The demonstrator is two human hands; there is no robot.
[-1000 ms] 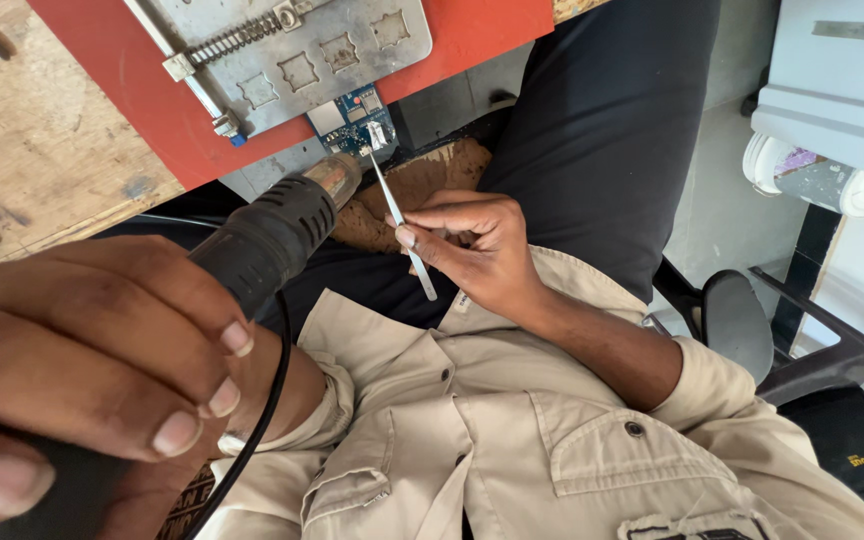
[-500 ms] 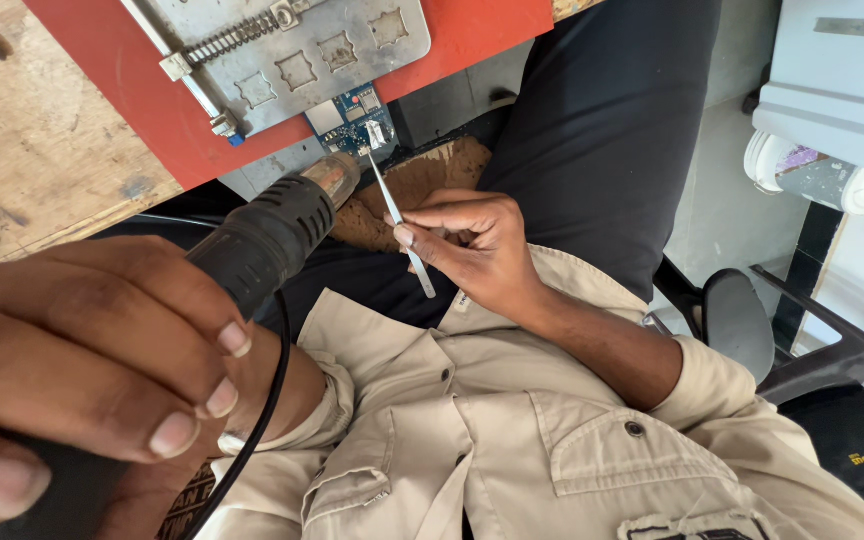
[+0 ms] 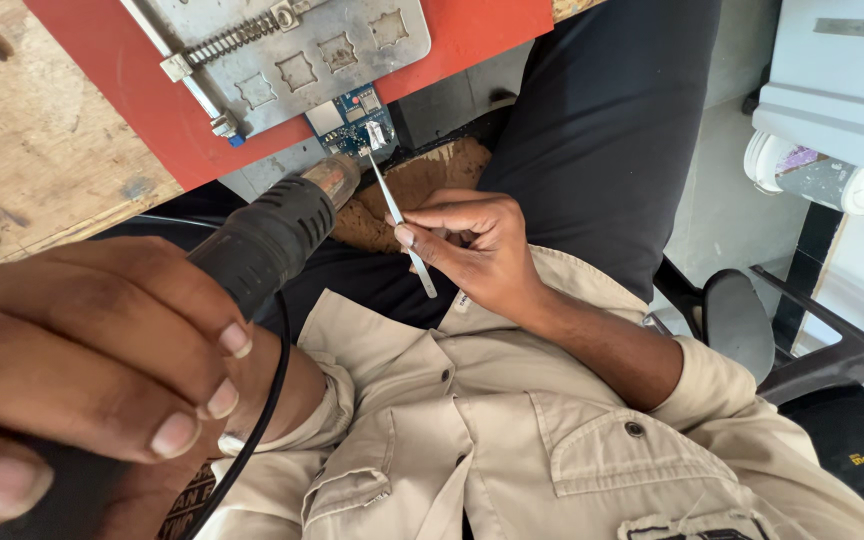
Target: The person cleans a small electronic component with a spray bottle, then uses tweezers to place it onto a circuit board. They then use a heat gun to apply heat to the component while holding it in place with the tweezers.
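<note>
Red matting [image 3: 132, 110] is covering the wooden bench [image 3: 22, 150], and a grey metal board holder [image 3: 297, 50] is lying on it, clamping a small blue circuit board [image 3: 357, 118] at its near edge. The left hand [image 3: 92, 370] is wrapping tightly around a black hot-air gun [image 3: 272, 235], nozzle just beside the board. The right hand [image 3: 472, 245] is pinching metal tweezers [image 3: 400, 220], tips touching the board

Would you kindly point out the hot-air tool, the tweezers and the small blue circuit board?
hot-air tool [image 3: 272, 235], head view, on its black barrel.
tweezers [image 3: 392, 205], head view, mid-shaft.
blue circuit board [image 3: 352, 122], head view, on its centre.
</note>
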